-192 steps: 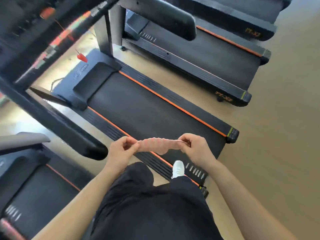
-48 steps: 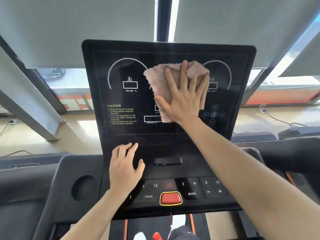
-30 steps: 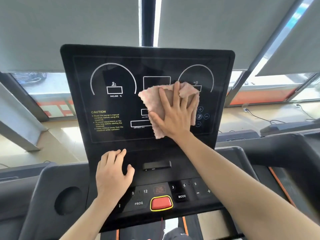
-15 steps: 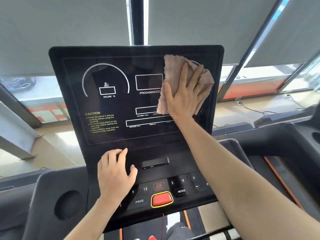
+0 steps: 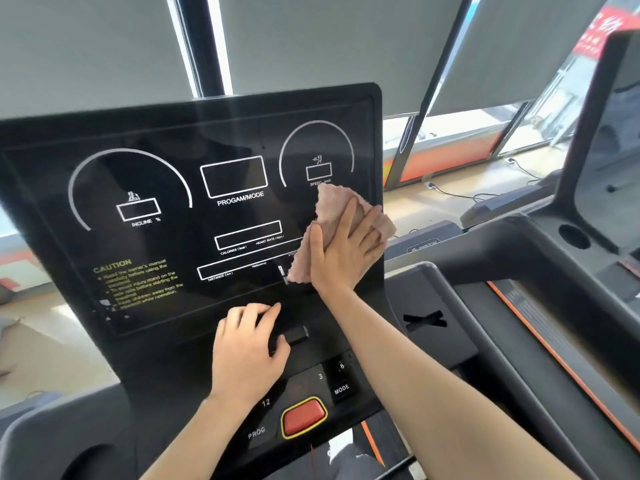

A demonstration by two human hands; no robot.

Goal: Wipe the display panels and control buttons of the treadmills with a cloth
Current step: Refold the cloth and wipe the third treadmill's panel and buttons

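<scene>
A black treadmill display panel [image 5: 166, 209] with white dials and yellow caution text fills the middle of the view. My right hand [image 5: 346, 251] presses a pink cloth [image 5: 332, 206] flat against the panel's lower right corner, fingers straight, below the speed dial. My left hand [image 5: 247, 351] rests flat on the console ledge under the panel, next to a small black slot. Beneath it lie the control buttons [image 5: 341, 388] marked PROG, MODE and numbers, and a red stop button [image 5: 304, 416] with a yellow rim.
A neighbouring treadmill's console arm and cup holder [image 5: 573, 237] stand to the right, with an orange-edged deck below. Grey window blinds [image 5: 329, 43] hang behind the panel. Cables lie on the floor by the windows.
My right hand has slid the cloth down from the panel's upper right to its lower right corner. My left hand stays on the ledge. The view has shifted right.
</scene>
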